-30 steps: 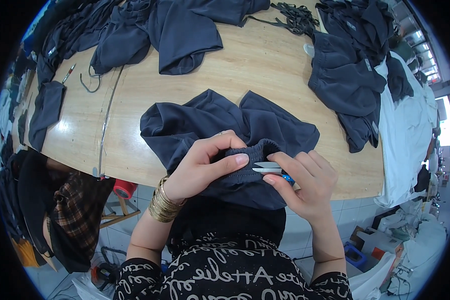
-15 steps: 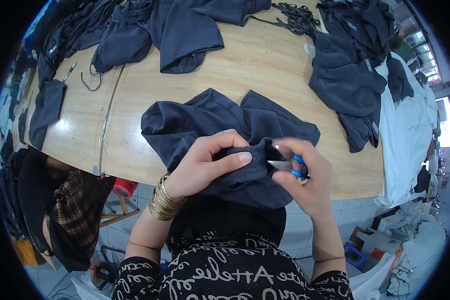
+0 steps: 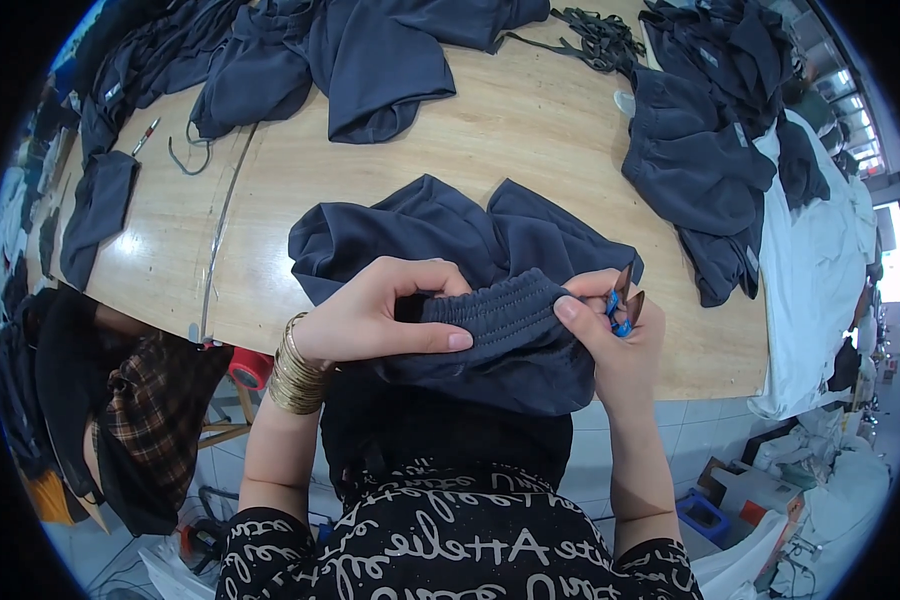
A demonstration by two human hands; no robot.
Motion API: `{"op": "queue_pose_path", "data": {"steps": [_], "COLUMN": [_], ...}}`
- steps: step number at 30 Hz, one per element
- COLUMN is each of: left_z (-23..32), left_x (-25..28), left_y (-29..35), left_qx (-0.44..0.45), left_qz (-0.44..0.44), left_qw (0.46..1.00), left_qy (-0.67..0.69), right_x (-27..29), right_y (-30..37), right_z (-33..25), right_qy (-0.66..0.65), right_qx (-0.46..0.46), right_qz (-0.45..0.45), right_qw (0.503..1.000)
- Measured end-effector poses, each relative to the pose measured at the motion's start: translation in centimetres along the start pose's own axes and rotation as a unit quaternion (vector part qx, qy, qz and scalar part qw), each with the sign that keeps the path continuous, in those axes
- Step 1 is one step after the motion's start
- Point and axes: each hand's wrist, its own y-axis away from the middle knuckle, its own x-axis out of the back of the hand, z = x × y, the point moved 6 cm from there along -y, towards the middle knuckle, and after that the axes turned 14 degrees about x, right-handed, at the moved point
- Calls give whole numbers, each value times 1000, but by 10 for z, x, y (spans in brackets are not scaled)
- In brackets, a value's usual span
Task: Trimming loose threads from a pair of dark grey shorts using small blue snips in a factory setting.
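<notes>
A dark navy pair of pants (image 3: 440, 235) lies at the table's near edge, with its gathered, stitched waistband (image 3: 505, 310) lifted toward me. My left hand (image 3: 380, 320) grips the waistband's left part, thumb on the outside and fingers tucked behind the cloth. At the other end, my right hand (image 3: 620, 325) pinches the waistband between thumb and fingers. Small blue-handled scissors (image 3: 620, 310) are also held in that hand, blades pointing up and away from the cloth. The fingers behind the waistband are partly hidden.
More dark garments (image 3: 380, 75) lie along the far side, with others (image 3: 695, 170) at the right. A tangle of dark cords (image 3: 600, 38) is at the back. A pen (image 3: 146, 136) lies far left. White cloth (image 3: 815, 270) hangs over the right edge. Another person (image 3: 150, 410) is at the left.
The scissors have come away from the waistband, and their blades now point up. My right hand has taken hold of the waistband, which is now stretched wider between my hands.
</notes>
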Motion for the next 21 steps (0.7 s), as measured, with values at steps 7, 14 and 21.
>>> {"op": "queue_pose_path", "data": {"steps": [7, 14, 21], "left_z": [1, 4, 10], "left_x": [-2, -10, -15], "left_y": [2, -1, -3], "left_qx": [22, 24, 3], "left_qz": [-13, 30, 43], "left_qw": [998, 992, 996], "left_qy": [60, 118, 80], "right_x": [5, -3, -11], "right_y": [5, 3, 6], "right_z": [2, -8, -42], "right_qy": [-46, 167, 154], "right_qx": [11, 80, 179], "right_qz": [60, -16, -121], "right_qw": [997, 983, 964]}}
